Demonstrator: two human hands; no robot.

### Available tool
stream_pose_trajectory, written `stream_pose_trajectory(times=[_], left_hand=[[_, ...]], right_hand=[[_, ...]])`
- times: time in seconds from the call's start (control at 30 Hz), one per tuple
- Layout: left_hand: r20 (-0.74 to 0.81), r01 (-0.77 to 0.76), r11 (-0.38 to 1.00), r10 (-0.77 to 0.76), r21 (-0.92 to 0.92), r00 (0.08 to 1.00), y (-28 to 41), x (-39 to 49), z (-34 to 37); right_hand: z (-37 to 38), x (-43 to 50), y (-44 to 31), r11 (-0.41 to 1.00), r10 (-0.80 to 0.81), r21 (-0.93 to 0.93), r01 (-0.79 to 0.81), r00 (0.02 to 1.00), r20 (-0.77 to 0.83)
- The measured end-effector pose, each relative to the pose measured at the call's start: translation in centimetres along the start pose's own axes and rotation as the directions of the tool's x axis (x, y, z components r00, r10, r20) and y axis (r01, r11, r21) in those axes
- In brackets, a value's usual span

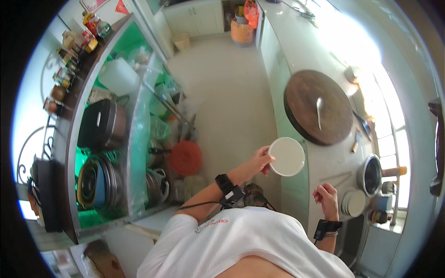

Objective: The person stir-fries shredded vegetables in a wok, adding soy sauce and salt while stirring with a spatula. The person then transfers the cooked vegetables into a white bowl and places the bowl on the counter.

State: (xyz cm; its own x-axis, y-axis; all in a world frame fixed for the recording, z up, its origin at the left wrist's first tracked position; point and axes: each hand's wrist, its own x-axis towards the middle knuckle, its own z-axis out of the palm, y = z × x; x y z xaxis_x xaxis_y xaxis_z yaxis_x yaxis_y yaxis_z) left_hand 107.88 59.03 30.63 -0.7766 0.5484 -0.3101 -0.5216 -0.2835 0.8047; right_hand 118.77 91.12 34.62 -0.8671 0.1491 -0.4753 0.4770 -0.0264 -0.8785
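In my left hand [263, 160] is a white round dish or lid [287, 156], gripped at its left edge between thumb and fingers. It is held out beside the counter's front edge, its flat round face towards me. My right hand [326, 197] hovers by the counter near the sink, fingers curled in, with nothing seen in it. Just right of it is a stack of white dishes [355, 203]. A steel pot [371, 176] stands behind that stack. Farther along the counter lies a thick round wooden chopping board [313, 114] with a white spoon [318, 113] on it.
A knife [356, 140] lies beside the board. The sink [351, 236] is at lower right. To the left, a shelf rack [74, 139] holds a black rice cooker [100, 123], basins and jars. A red stool or lid [185, 158] stands low beside the rack, by the tiled floor [226, 87].
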Motion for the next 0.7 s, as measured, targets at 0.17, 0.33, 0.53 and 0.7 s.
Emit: stream_pose_trajectory(times=[0.17,0.33,0.53,0.7], left_hand=[[-0.231,-0.111,0.988,0.084,-0.108,0.969,10.3,3.8,-13.3],[-0.477,-0.284,0.944,0.173,-0.169,0.862,22.8,7.6,-25.5],[-0.595,-0.398,0.914,0.279,-0.075,0.753,38.3,13.5,-39.9],[-0.647,-0.529,0.841,0.34,-0.116,0.682,47.8,19.4,-54.2]], right_hand=[[11.8,15.4,-7.8,0.99,0.023,-0.144,0.011,0.972,0.233],[25.7,31.7,-18.2,0.946,-0.043,-0.254,0.202,0.853,0.519],[41.9,51.9,-31.9,0.913,-0.127,-0.215,0.346,0.743,0.657],[50.1,69.4,-38.1,0.867,-0.12,-0.33,0.374,0.799,0.589]])
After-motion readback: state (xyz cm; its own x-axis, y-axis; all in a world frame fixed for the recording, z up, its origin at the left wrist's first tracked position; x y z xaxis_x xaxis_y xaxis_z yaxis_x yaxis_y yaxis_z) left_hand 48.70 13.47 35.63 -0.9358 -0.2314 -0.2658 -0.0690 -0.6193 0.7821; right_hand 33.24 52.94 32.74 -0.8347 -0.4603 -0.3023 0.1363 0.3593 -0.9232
